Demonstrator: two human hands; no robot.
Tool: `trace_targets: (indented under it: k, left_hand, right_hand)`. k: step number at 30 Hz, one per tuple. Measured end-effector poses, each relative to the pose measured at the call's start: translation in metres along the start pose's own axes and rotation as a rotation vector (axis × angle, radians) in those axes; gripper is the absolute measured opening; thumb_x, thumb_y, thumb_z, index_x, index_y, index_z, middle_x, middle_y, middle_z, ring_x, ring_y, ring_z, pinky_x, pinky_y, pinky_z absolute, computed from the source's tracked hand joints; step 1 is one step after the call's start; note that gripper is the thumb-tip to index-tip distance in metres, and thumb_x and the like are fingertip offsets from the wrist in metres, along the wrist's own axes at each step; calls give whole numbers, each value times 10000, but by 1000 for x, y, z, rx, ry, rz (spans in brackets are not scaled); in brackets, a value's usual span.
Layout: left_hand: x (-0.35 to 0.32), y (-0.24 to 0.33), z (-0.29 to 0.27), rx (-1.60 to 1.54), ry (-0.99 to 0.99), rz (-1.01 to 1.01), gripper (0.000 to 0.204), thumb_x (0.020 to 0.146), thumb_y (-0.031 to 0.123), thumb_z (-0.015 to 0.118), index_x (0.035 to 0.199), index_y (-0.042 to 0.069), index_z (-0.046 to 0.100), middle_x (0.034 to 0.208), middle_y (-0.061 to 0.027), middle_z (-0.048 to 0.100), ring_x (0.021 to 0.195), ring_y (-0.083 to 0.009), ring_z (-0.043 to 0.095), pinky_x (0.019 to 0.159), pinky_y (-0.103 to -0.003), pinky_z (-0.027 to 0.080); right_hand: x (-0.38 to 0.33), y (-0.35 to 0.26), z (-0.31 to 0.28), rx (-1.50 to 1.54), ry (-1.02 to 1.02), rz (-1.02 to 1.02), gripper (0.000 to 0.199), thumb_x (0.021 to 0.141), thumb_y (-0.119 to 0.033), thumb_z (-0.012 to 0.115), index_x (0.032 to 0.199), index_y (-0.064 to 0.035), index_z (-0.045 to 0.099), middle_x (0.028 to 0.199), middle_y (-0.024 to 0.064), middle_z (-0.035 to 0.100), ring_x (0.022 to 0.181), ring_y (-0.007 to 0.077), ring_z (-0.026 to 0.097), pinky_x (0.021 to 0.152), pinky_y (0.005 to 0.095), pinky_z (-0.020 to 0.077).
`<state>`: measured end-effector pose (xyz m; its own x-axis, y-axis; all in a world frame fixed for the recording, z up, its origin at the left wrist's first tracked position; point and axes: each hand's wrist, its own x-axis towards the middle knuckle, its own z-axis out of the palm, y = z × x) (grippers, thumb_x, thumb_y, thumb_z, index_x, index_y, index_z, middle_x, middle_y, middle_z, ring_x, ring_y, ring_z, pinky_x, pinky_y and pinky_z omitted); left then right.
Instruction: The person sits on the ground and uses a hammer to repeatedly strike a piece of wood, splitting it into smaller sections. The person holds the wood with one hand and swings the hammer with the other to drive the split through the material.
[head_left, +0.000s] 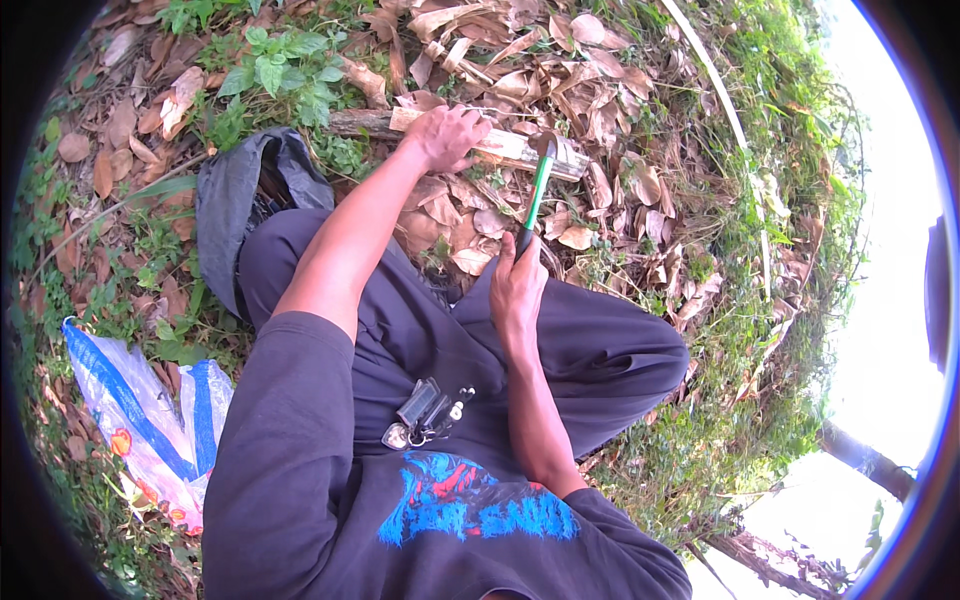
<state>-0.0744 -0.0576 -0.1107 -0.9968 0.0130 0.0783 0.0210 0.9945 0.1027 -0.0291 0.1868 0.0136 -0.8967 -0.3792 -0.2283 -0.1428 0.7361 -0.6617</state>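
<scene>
My left hand (447,137) lies over a pale, split piece of wood (515,150), its fingers curled down round the wood's left part. The wood rests across the dry leaves in front of my folded legs. In a closed grip, my right hand (518,290) has the black end of a hammer (540,185) with a green shaft. The hammer's head is at the right end of the wood; whether it touches or hovers just over it I cannot make out. A darker branch (360,123) extends to the left of the wood.
A dark bag (262,185) stands open by my left knee. Farther left lies a clear plastic bag with blue stripes (130,400). Keys and small fobs (425,412) rest on my lap. Brown leaves (560,80) and green plants (275,75) cover the ground.
</scene>
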Motion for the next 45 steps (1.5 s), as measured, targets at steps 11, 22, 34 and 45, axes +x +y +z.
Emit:
trace_targets:
  k: [11,22,34,45]
  left_hand:
    - [-1,0,-2,-12,27,15,655,841,492,740,1294,47,579,1093,-124,629,920,-266,698,790,-373,586]
    - [-4,-3,11,-6,105,32,638,845,478,744,1284,44,585,1103,-127,635,945,-267,692,805,-376,588]
    - [2,-1,1,-39,54,10,644,797,447,796,1248,35,595,1055,-124,646,930,-270,699,767,-373,604]
    - [0,-2,5,-48,141,29,657,767,457,821,1221,37,598,998,-109,641,859,-263,699,727,-371,601]
  right_hand:
    - [7,10,1,-80,48,-42,329,1072,-323,502,1025,2,470,764,336,611,745,565,582,625,611,399]
    - [10,18,8,-123,0,-17,314,1070,-291,503,1007,14,458,726,335,594,732,553,591,616,609,396]
    - [32,35,-17,531,-142,353,292,1071,-335,529,964,-68,479,632,4,472,474,105,479,402,294,381]
    - [42,38,-13,659,-256,392,241,1077,-305,513,983,-89,464,630,-33,415,437,61,413,370,240,335]
